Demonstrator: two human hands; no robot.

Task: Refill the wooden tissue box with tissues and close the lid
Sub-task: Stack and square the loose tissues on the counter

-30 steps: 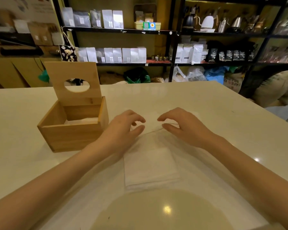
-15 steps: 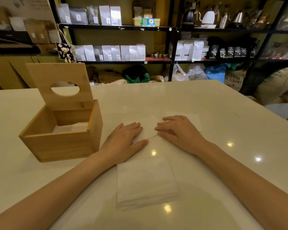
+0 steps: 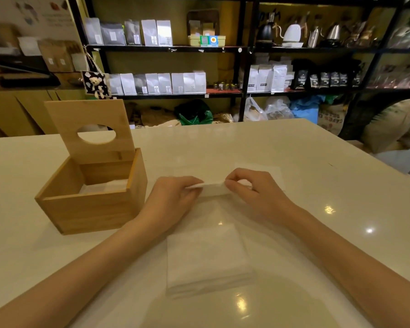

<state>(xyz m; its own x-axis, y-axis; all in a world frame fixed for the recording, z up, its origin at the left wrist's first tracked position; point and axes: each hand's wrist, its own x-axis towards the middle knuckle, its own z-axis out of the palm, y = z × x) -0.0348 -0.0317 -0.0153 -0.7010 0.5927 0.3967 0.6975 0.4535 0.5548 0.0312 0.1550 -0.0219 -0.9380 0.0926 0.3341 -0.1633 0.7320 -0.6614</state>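
the white table runs wide to the far edge and off to the right, with bare glossy surface right of and beyond the hands; its right edge slants away toward sacks on the floor. on the left, the wooden tissue box sits near the left forearm, just beside the left hand, its lid standing upright at the far side with an oval hole, and some white tissues lying low inside. a flat stack of tissues lies near, between the two forearms. behind the table stand dark shelves with rows of pouches, kettles and jars

the left hand and right hand meet at the table's middle, each with thumb and fingers curled and pinching an end of a folded tissue, lifted slightly at its far edge. another flat tissue sheet lies beyond the right hand
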